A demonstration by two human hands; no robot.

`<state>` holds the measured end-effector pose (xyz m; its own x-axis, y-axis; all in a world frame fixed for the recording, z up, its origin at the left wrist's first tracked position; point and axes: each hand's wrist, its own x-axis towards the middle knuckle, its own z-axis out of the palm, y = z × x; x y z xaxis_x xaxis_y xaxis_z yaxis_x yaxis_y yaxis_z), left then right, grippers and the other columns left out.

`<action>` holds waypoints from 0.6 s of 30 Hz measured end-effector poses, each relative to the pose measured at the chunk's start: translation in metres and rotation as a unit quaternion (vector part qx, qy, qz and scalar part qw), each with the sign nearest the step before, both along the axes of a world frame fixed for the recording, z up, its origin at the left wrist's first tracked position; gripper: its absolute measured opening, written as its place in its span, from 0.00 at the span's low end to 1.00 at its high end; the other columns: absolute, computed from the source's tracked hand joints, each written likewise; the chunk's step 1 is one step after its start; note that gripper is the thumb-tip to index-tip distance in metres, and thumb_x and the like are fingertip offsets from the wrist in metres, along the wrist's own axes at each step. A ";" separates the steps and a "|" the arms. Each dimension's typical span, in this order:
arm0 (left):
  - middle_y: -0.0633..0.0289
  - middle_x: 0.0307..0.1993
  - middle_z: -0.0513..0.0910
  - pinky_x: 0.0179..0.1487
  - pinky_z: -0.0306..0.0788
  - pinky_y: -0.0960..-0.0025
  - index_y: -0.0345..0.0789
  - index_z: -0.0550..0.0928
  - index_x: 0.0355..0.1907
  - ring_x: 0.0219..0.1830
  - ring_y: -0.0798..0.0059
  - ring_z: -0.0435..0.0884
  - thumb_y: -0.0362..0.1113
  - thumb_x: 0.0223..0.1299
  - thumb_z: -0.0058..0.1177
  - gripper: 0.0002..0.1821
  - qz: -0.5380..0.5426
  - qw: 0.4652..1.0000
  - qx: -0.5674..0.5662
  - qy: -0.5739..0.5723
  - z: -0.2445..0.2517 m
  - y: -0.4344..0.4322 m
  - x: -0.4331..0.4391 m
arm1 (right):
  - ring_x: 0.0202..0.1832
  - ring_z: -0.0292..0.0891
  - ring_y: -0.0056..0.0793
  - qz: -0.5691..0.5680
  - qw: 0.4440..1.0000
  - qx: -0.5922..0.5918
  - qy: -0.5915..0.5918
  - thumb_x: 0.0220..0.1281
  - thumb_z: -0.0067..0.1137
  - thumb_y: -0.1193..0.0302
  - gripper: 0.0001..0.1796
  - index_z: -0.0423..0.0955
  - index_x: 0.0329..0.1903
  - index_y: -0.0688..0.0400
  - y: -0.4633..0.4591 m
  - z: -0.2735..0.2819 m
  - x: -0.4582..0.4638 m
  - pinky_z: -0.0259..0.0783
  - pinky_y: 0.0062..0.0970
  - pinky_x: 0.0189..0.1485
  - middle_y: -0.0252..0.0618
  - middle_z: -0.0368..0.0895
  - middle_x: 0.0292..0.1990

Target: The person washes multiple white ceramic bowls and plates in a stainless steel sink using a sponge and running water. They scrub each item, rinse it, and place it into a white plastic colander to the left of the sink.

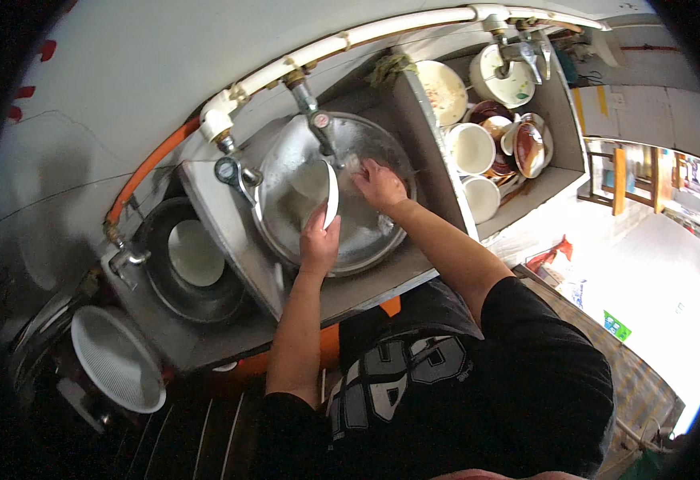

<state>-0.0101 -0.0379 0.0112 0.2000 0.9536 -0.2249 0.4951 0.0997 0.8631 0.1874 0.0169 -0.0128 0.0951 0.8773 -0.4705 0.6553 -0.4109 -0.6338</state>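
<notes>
In the middle sink, a large round metal basin (362, 240) stands under a metal tap (320, 120). My left hand (320, 243) grips the lower edge of a white dish (331, 195), tilted nearly on edge above the basin. To its right, my right hand (380, 183) reaches over the basin beside the tap's outlet, its fingers bent. Something pale and blurred lies at its fingertips; whether the hand holds it cannot be told. Part of the dish's lower edge is hidden by my left hand.
The right sink (572, 120) holds several stacked bowls and a white pot (488, 78) under another tap. In the left sink, a dark round basin (164, 282) contains a white dish (196, 253). A white strainer basket (119, 360) stands at lower left. A white pipe (410, 27) runs along the wall.
</notes>
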 end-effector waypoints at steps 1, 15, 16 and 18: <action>0.47 0.44 0.82 0.52 0.71 0.63 0.30 0.77 0.52 0.48 0.56 0.81 0.35 0.63 0.53 0.16 0.041 0.994 -0.096 -0.026 0.001 0.002 -0.008 | 0.48 0.77 0.52 -0.010 0.999 0.001 -0.038 0.62 0.54 0.53 0.24 0.74 0.52 0.56 0.001 -0.001 -0.005 0.73 0.41 0.52 0.54 0.81 0.42; 0.63 0.49 0.79 0.55 0.68 0.72 0.30 0.76 0.53 0.50 0.75 0.77 0.33 0.62 0.54 0.18 0.112 0.953 -0.191 -0.207 0.025 -0.008 -0.025 | 0.62 0.68 0.40 0.132 0.938 0.310 0.086 0.62 0.60 0.54 0.22 0.79 0.46 0.60 0.005 0.065 -0.078 0.64 0.39 0.63 0.49 0.75 0.55; 0.61 0.51 0.78 0.58 0.66 0.71 0.30 0.74 0.55 0.53 0.75 0.75 0.36 0.63 0.54 0.20 0.114 0.939 -0.231 -0.226 0.034 -0.010 -0.027 | 0.59 0.70 0.36 -0.001 0.981 0.045 0.187 0.65 0.54 0.51 0.24 0.78 0.45 0.61 0.016 0.050 -0.069 0.66 0.38 0.60 0.47 0.77 0.53; 0.57 0.54 0.76 0.62 0.64 0.69 0.29 0.72 0.58 0.57 0.74 0.72 0.38 0.64 0.55 0.23 0.127 0.912 -0.257 -0.294 0.048 -0.012 -0.028 | 0.47 0.75 0.30 -0.157 0.916 -0.240 0.281 0.70 0.44 0.49 0.24 0.77 0.45 0.57 0.032 0.015 -0.050 0.71 0.36 0.50 0.42 0.80 0.44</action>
<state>-0.0379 -0.0497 0.0595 0.2186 0.7844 -0.5804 -0.1335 0.6133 0.7785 0.1373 0.0491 0.0018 -0.0676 0.5277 -0.8468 0.0826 -0.8428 -0.5318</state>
